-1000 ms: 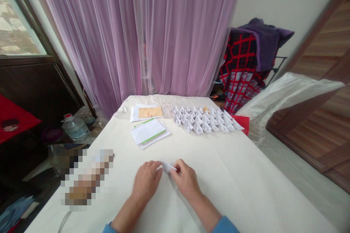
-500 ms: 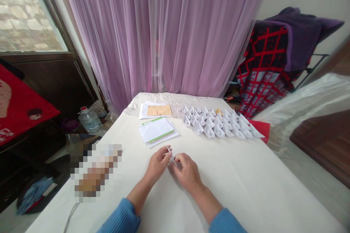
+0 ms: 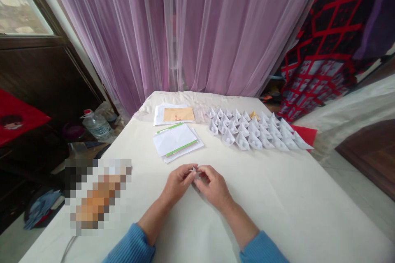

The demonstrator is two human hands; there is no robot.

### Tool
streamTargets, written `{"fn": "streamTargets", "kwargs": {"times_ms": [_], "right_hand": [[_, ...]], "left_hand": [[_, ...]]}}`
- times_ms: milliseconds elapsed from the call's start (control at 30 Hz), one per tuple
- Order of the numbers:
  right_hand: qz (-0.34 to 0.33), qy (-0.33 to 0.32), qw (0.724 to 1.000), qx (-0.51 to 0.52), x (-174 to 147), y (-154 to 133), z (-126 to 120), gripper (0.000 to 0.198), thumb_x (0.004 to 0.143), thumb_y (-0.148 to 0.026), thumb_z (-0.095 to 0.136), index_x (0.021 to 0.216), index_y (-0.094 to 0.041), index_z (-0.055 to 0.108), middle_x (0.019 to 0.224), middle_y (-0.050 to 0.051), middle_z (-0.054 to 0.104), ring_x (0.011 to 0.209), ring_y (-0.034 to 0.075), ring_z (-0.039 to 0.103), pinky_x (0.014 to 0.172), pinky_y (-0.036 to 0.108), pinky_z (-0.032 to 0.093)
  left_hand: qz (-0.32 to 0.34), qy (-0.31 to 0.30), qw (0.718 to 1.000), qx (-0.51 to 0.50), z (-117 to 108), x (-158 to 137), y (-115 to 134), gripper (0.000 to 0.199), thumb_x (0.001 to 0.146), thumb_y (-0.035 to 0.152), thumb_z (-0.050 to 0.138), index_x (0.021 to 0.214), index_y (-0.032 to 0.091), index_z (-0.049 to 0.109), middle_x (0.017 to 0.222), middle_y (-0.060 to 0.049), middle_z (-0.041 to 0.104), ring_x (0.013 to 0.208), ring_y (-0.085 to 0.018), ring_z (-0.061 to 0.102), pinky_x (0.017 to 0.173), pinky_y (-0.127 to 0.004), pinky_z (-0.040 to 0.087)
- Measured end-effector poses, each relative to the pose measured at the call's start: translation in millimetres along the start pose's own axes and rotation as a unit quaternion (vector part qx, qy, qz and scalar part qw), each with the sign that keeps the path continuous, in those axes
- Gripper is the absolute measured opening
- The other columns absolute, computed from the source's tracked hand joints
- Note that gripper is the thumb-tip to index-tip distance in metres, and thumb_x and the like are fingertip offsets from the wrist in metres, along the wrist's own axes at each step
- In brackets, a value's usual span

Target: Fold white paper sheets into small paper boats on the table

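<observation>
Between both hands is a small folded white paper [image 3: 195,171], with pointed corners showing over the fingers. My left hand [image 3: 179,181] pinches it from the left, thumb and fingers closed on its edge. My right hand [image 3: 212,184] grips its other side, fingers curled; much of the paper is hidden by the hands. Rows of folded white paper boats [image 3: 254,141] stand at the back right of the table, with one yellow paper boat [image 3: 254,115] among them. Beyond the hands lies a stack of white paper sheets [image 3: 174,139] with green strips.
A brown envelope [image 3: 179,114] lies on white papers at the back. A pixelated object [image 3: 98,199] with a cable is at the left of the white-covered table [image 3: 277,209]. A red sheet [image 3: 304,134] sits beneath the boats' right end. Purple curtains [image 3: 216,28] hang behind.
My hands have come closer together. The paper, earlier a thin edge-on piece, now shows several points between the fingers. The view has tilted downward and closer.
</observation>
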State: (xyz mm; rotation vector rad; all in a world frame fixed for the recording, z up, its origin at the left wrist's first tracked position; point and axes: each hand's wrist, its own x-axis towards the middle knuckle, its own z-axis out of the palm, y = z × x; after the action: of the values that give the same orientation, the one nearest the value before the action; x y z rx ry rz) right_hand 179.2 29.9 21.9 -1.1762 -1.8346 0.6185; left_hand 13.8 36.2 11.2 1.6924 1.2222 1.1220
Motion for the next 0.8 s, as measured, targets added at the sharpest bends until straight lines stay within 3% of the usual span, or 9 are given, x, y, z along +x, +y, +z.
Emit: {"fn": "streamTargets", "kwargs": {"times_ms": [500, 800], "right_hand": [[0.068, -0.044, 0.994, 0.078, 2.0, 1.7, -7.8, 0.017, 0.079, -0.027, 0.063, 0.095, -0.022, 0.066, 0.094, 0.004, 0.070, 0.079, 0.016, 0.067, 0.064, 0.024, 0.054], [0.074, -0.049, 0.990, 0.105, 1.4, 3.3, -9.6, 0.018, 0.079, -0.028, 0.064, 0.096, -0.022, 0.067, 0.094, 0.004, 0.070, 0.081, 0.015, 0.068, 0.067, 0.024, 0.054]], "left_hand": [[0.051, -0.015, 0.997, 0.047, 0.0, -2.7, 4.1, 0.031, 0.088, 0.029, 0.057, 0.117, 0.022, 0.066, 0.102, -0.005, 0.072, 0.083, -0.015, 0.069, 0.080, -0.027, 0.055], [0.030, -0.023, 0.998, 0.042, 0.8, -4.1, 6.2, 0.035, 0.088, 0.031, 0.056, 0.121, 0.023, 0.064, 0.102, -0.005, 0.072, 0.082, -0.014, 0.068, 0.080, -0.027, 0.055]]}}
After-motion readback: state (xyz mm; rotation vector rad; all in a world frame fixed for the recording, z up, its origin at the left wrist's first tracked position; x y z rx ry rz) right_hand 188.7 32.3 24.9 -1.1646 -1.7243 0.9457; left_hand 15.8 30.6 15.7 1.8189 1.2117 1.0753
